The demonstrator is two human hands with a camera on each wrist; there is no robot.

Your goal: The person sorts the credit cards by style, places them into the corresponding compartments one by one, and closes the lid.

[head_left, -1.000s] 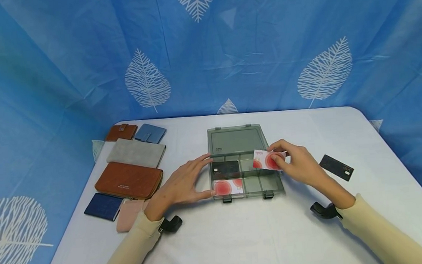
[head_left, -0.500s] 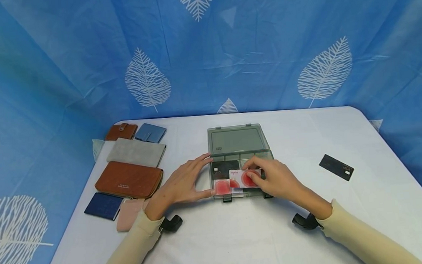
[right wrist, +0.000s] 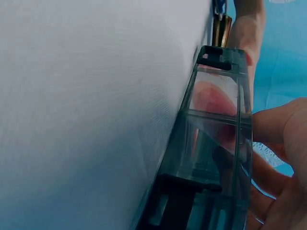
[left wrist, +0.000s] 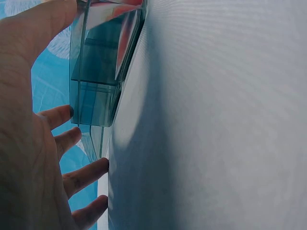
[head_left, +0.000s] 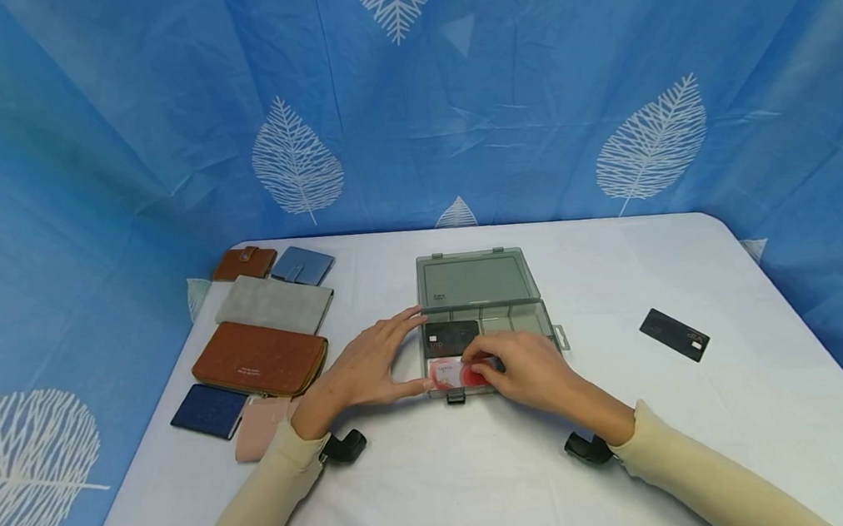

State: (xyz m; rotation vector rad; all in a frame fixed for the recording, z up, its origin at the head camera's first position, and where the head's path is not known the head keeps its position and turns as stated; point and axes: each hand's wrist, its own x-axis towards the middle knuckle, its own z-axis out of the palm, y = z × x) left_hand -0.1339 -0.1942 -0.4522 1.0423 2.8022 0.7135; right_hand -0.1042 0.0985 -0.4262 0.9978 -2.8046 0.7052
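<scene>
over the box [head_left: 480, 291], right hand [head_left: 525, 371] pinches a card [head_left: 455, 374].

Smoky grey box [head_left: 474, 279]; white-red card [head_left: 455, 374]; blue leaf-print curtain [head_left: 526, 78].

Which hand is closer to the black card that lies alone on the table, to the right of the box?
The right hand: it is over the box, on the black card's side. The left hand is at the box's far side.

wallets [head_left: 259, 358]: 6 | organizer box [head_left: 474, 279]: 1 | black cards [head_left: 674, 334]: 2 | red-and-white cards [head_left: 450, 374]: 2
</scene>
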